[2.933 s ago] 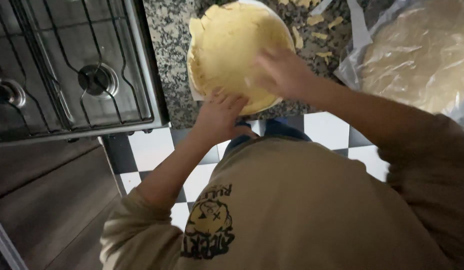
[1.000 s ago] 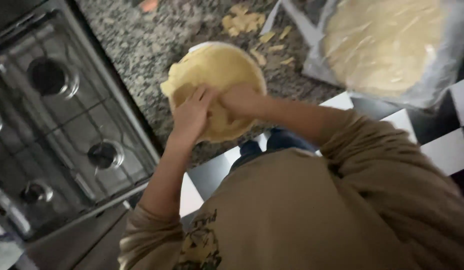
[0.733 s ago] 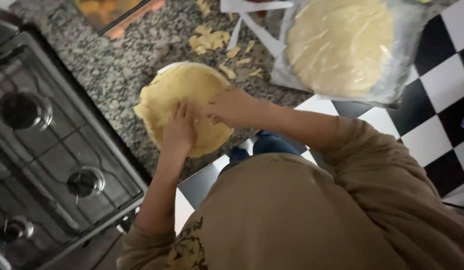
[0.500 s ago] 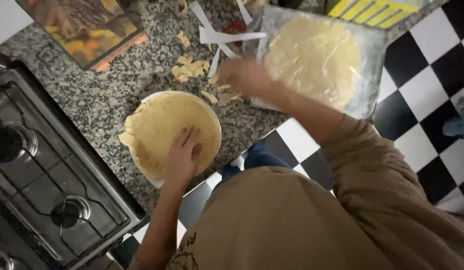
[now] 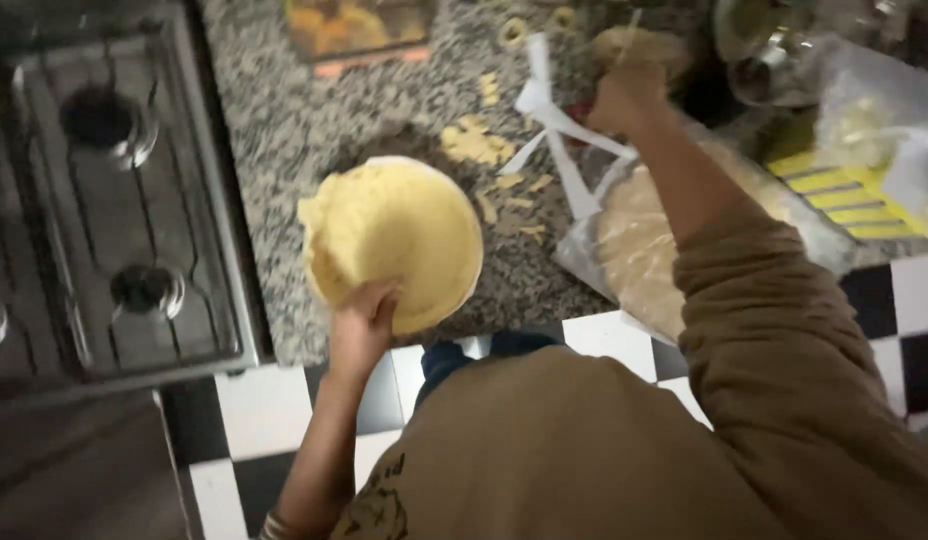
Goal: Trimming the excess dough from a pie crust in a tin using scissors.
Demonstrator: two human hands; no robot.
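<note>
Dough-lined pan (image 5: 394, 240) under left hand (image 5: 359, 325)

right hand (image 5: 624, 95): left dough dish (image 5: 394, 240), now raised far across counter | left hand (image 5: 362, 325): slid to near rim

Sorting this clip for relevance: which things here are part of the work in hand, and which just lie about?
In use: dough-lined dish, held by left hand; right hand raised; second dough sheet.

Lying about: dough scraps, stove, paper strips, yellow packet.

Dim, warm indoor light w/ heavy motion blur throughout, worst upper right; upper-left corner darkest, no hard glare.
</note>
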